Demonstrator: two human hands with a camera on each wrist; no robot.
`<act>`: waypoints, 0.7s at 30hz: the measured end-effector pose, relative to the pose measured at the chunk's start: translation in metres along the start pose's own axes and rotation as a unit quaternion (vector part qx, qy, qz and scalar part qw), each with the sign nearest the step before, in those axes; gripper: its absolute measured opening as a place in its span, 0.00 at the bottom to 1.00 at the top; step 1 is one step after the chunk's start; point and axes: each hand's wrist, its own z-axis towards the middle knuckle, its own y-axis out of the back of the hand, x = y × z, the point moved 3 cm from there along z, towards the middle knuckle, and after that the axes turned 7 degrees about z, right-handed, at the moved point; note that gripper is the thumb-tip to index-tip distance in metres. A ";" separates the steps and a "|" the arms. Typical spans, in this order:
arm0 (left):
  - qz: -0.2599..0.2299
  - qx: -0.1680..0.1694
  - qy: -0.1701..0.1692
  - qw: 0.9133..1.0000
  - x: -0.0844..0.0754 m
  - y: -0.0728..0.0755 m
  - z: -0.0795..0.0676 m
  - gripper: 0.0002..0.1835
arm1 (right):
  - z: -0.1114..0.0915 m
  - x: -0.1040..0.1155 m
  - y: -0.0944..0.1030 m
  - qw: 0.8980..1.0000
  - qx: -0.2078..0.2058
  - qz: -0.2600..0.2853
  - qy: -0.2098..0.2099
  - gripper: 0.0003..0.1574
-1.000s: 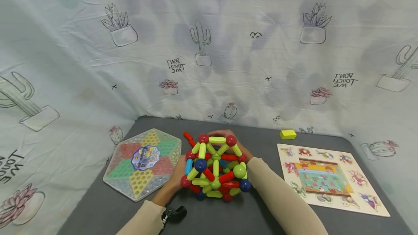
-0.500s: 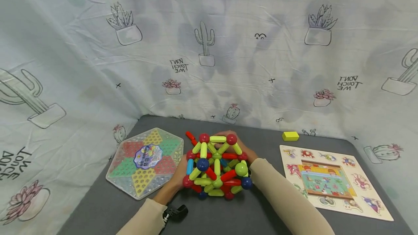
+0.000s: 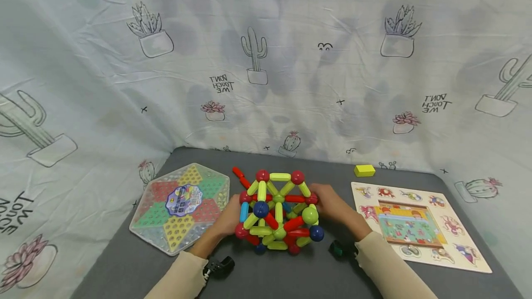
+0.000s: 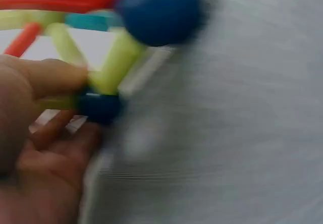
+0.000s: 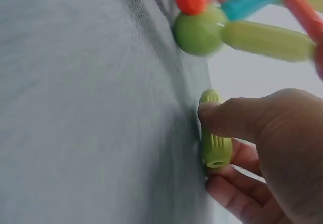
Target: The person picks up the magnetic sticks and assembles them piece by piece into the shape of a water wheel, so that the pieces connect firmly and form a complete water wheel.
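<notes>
A toy frame of magnetic rods and balls (image 3: 279, 199) in yellow-green, red and blue stands on the grey table in the head view. My left hand (image 3: 230, 216) holds its left side. The left wrist view has the thumb and fingers at a dark blue ball (image 4: 101, 107) where yellow-green rods meet. At the frame's right side is my right hand (image 3: 332, 203). Between thumb and fingers it pinches a loose grooved yellow-green rod (image 5: 216, 138), seen in the right wrist view. That rod is apart from the nearby green ball (image 5: 200, 32) of the frame.
A hexagonal Chinese checkers board (image 3: 159, 223) lies to the left. Just behind the frame is a red rod piece (image 3: 241, 176). A yellow block (image 3: 364, 170) sits at the back right, above a wooden picture puzzle board (image 3: 461, 248). A patterned cloth (image 3: 307, 114) hangs behind the table.
My right hand has come from behind the frame round to its right side. The left hand stays at the left side, and the frame has hardly shifted.
</notes>
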 end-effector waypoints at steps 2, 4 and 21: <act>0.005 0.031 0.036 0.999 -0.008 0.011 -0.001 0.18 | -0.016 0.013 0.013 0.999 -0.011 -0.006 -0.036 0.06; 0.007 0.052 0.077 0.996 -0.017 0.026 -0.005 0.22 | -0.030 0.025 0.026 0.995 -0.020 0.007 -0.099 0.07; 0.234 -0.051 -0.162 0.957 -0.185 0.004 0.003 0.13 | -0.062 0.112 0.055 0.938 -0.107 0.309 -0.119 0.20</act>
